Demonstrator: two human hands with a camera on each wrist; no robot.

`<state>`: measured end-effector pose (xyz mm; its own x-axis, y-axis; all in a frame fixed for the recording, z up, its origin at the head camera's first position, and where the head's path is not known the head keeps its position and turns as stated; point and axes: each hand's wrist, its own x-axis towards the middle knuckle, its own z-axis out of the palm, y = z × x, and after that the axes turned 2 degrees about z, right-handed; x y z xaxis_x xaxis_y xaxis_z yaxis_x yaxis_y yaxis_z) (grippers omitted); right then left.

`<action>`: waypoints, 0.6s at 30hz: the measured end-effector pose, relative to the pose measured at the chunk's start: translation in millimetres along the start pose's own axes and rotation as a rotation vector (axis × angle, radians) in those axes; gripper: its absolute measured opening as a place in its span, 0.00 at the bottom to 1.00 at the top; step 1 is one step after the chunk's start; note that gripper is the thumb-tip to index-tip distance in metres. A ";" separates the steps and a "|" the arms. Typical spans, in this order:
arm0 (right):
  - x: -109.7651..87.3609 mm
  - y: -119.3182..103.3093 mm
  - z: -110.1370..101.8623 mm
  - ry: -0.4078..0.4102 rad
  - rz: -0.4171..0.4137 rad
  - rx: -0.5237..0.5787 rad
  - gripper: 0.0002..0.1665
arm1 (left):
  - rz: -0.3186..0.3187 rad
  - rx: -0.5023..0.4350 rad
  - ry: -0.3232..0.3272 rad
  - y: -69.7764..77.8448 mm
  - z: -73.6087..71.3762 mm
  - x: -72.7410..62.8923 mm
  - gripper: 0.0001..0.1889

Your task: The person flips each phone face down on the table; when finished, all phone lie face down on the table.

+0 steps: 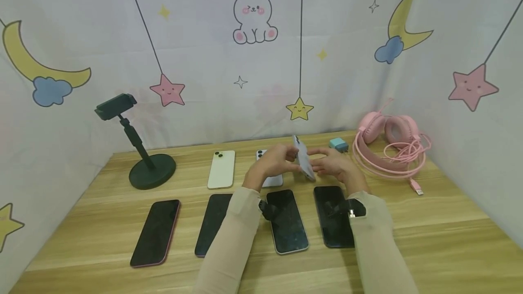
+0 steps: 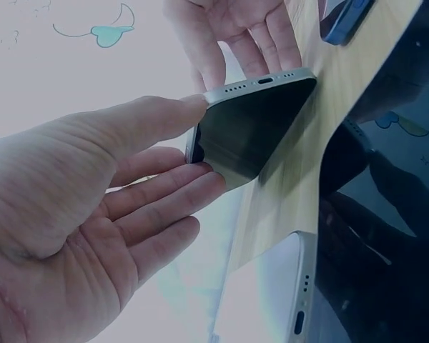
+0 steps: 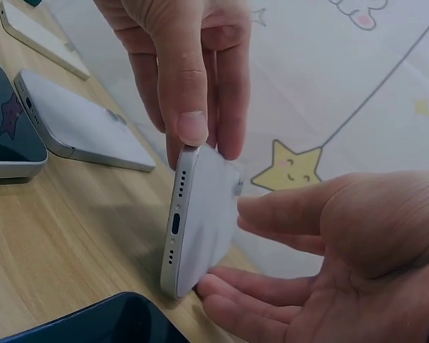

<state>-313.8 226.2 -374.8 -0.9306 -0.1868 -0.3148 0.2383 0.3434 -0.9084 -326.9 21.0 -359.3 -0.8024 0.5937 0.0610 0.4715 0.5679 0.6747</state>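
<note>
A wood-grain table is standing inside a small nook, with pale printed cloth closing it in at the back and both sides like a booth. Yellow moons, smiling stars and a winking rabbit are dangling on drawn strings, suggesting a bedroom or small studio; which one is staying unclear. Phones, pink headphones, a blue charger and a dark stand are sharing the table like desk gear.
</note>
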 end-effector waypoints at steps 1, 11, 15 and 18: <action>-0.2 0.0 -0.6 -0.002 0.002 0.002 0.30 | -0.004 -0.001 0.000 -0.1 0.3 0.5 0.29; -2.1 0.2 -4.1 0.000 0.006 0.002 0.30 | -0.008 -0.026 0.000 -2.5 3.1 3.1 0.30; -2.9 0.5 -5.4 0.010 0.009 -0.004 0.30 | -0.011 -0.015 -0.004 -2.1 4.7 3.8 0.31; -3.1 1.0 -6.1 0.017 0.020 0.007 0.30 | -0.004 0.009 -0.009 -2.3 6.2 4.5 0.31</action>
<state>-312.4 232.8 -373.1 -0.9301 -0.1648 -0.3282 0.2586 0.3406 -0.9039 -329.3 25.9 -365.1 -0.8012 0.5962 0.0517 0.4715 0.5757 0.6680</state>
